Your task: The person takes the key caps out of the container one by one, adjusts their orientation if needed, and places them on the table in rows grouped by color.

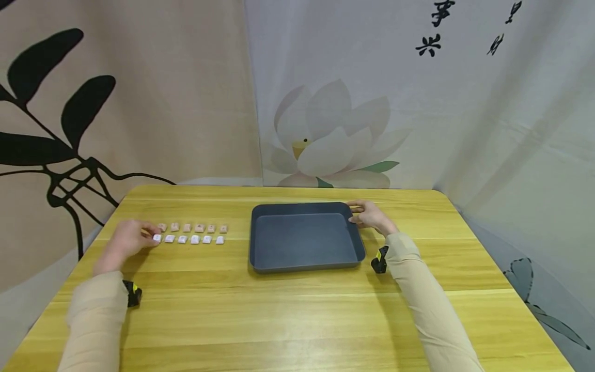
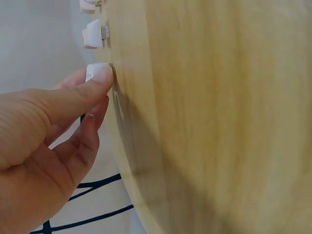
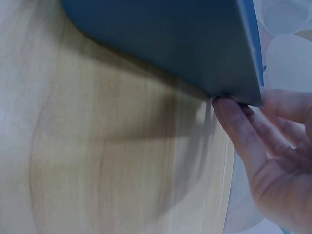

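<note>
My left hand (image 1: 130,238) pinches a white keycap (image 1: 157,238) between thumb and fingertips at the left end of the near row. In the left wrist view that keycap (image 2: 99,71) is partly covered by the thumb, low over or on the wood; I cannot tell which. Several more white keycaps (image 1: 195,239) continue that row, with a row of pinkish keycaps (image 1: 187,228) just behind it. A dark grey rectangular tray (image 1: 307,267) lies to the right. My right hand (image 1: 372,217) touches its far right corner, fingers mostly straight against the outer wall.
Everything lies on a yellow wooden table (image 1: 297,320). Its far edge meets a hanging curtain (image 1: 186,93) printed with leaves, a lotus and dark characters. A dark camera (image 1: 133,293) is strapped to the left wrist, another camera (image 1: 379,260) to the right wrist.
</note>
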Tool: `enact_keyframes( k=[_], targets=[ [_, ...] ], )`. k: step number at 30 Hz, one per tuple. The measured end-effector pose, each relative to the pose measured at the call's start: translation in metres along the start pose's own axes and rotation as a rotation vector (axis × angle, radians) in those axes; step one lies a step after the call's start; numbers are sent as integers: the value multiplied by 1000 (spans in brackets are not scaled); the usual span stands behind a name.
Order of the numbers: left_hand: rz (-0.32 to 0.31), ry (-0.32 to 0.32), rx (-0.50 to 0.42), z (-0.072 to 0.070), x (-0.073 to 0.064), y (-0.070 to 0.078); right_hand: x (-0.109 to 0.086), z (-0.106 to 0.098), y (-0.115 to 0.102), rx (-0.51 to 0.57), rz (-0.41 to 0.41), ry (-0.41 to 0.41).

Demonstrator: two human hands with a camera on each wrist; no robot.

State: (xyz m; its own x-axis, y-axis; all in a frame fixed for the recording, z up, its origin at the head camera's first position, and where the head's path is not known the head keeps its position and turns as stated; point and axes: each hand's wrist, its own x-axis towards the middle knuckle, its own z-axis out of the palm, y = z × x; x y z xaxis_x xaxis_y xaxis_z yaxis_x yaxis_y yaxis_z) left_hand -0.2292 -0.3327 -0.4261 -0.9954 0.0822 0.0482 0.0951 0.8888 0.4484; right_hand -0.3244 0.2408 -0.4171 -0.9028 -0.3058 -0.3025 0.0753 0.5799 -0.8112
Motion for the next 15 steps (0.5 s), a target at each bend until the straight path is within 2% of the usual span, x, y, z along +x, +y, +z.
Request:
enact_keyframes(
  k=[5,12,15],
  targets=[
    [-14,8,9,3,1,-1,-1,0,-1,4,6,8],
    [-28,-32,10,0,1,0,0,1,-2,17,1,1],
    [-38,-44,34,-4,0,6,0,1,-2,16,1,-5]
  ],
)
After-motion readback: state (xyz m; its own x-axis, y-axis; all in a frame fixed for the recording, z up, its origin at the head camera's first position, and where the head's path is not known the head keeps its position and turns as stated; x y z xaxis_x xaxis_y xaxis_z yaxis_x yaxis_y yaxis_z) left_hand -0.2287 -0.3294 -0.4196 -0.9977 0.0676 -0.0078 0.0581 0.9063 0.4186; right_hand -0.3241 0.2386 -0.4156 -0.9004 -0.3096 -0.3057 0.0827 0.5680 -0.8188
